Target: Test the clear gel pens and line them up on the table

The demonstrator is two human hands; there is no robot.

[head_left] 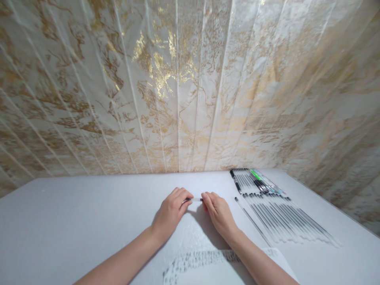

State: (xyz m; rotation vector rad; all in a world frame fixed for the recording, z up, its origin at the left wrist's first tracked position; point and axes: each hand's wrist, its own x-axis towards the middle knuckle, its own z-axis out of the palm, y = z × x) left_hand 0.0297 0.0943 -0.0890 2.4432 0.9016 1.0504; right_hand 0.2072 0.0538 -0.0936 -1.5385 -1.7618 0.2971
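My left hand (171,209) and my right hand (218,211) meet over the middle of the white table (74,221). Both are closed, fingers pinched on the two ends of a clear pen (196,200) that lies crosswise between them. Only a short stretch of its transparent barrel shows between the fingertips. To the right of my right hand lies a row of several clear pens (285,217), side by side.
Behind that row, more pens and pen parts (255,180), one with a green cap, lie near the wall. A sheet of paper with handwriting (216,269) rests at the near edge under my forearms. A gold-patterned white wall (178,87) rises behind the table.
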